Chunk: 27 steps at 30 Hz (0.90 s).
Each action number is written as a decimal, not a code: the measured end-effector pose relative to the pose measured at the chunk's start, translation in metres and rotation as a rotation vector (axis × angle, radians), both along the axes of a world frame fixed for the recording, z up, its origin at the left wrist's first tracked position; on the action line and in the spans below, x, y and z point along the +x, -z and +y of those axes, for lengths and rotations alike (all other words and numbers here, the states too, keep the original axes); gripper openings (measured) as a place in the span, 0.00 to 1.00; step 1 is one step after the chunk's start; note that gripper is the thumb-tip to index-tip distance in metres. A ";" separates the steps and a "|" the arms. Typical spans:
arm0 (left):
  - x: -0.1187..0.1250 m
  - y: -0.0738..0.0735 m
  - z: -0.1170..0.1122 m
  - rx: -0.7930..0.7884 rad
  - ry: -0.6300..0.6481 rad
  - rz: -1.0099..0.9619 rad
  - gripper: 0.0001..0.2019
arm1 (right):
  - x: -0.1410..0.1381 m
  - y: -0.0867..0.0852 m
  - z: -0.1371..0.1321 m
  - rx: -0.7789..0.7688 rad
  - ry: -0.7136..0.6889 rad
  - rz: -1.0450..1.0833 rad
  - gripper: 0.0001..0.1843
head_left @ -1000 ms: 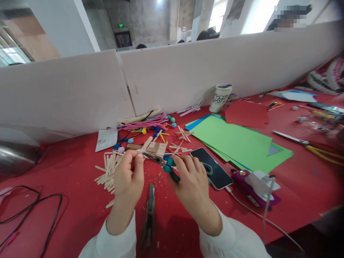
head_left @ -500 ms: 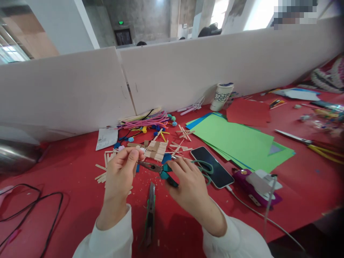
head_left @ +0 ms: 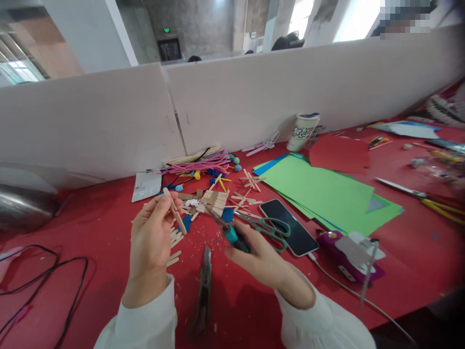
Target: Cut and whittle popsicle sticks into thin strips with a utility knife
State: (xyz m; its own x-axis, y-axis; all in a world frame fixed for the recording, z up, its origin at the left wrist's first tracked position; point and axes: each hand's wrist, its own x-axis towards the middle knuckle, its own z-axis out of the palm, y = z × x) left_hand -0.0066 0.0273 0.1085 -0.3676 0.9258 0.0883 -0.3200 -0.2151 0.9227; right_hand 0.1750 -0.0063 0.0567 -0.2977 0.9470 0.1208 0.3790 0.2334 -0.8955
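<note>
My left hand (head_left: 150,242) is closed on a thin wooden craft stick (head_left: 174,211), held tilted above the red table (head_left: 90,232). My right hand (head_left: 257,257) grips the teal handles of small pliers (head_left: 227,230), whose metal jaws point up and left, apart from the stick. Under and behind the hands lie loose craft sticks (head_left: 174,240) and a small panel of glued sticks (head_left: 214,201). Green-handled scissors (head_left: 271,227) lie just right of the pliers.
A utility knife (head_left: 205,286) lies between my forearms. A phone (head_left: 288,227), a purple glue gun (head_left: 348,252) with its cord, green and blue paper sheets (head_left: 319,189), a paper cup (head_left: 302,132), pipe cleaners (head_left: 198,165) and black cables (head_left: 43,276) surround the spot. White partitions (head_left: 109,121) back the table.
The pliers have come off the stick and my hands have drawn apart. My left hand lifted the stick left; my right hand dropped lower and right with the pliers.
</note>
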 end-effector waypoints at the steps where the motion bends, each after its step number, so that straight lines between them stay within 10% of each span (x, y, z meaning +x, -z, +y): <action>1: 0.000 0.000 0.001 -0.022 -0.003 0.000 0.07 | 0.003 0.003 -0.001 -0.004 0.005 -0.021 0.06; 12: 0.004 -0.002 -0.007 0.015 -0.028 0.281 0.09 | 0.034 0.090 -0.032 0.358 0.414 -0.728 0.11; 27: 0.002 -0.006 -0.017 0.071 -0.013 0.397 0.07 | 0.037 0.095 -0.034 0.269 0.486 -0.485 0.12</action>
